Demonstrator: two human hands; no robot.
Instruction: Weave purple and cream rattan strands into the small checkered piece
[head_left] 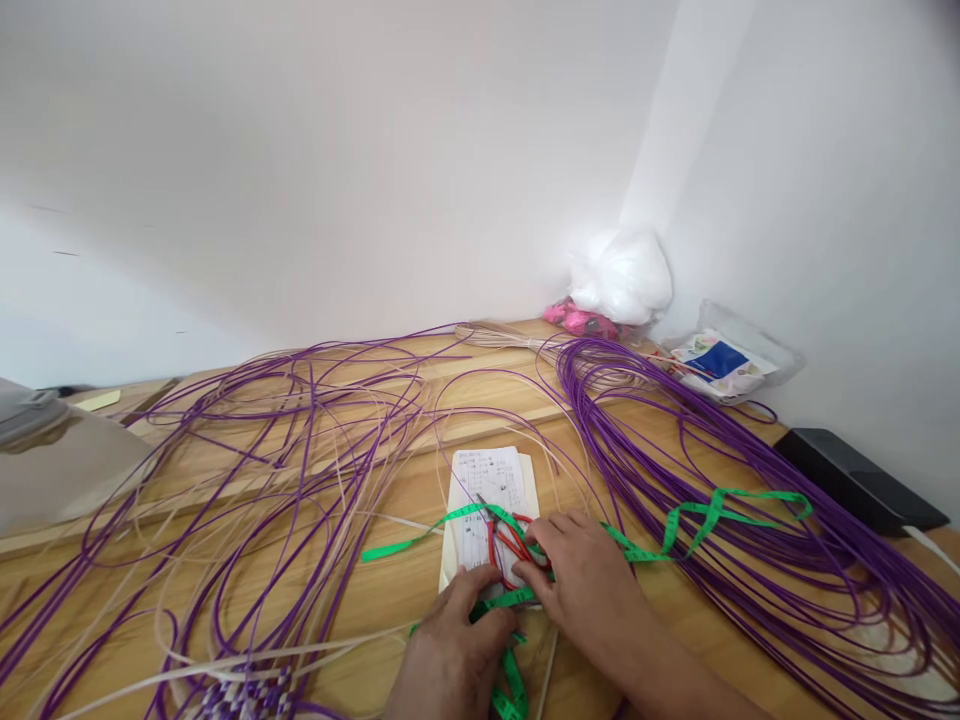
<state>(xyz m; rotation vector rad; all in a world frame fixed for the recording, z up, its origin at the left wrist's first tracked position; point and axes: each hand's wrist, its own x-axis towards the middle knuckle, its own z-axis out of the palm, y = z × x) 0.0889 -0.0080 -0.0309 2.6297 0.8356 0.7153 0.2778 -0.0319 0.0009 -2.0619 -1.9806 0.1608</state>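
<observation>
Fingers of the right hand curl onto the red-handled pliers lying on the printed sheet, while the left hand, fingers pressed together, pins the green tape measure against the wooden table, apparently to steady it among purple cords.

Purple cords sprawl over most of the table, hemming the paper. Bare wood opens just left of it. A black box blocks the right edge.
</observation>
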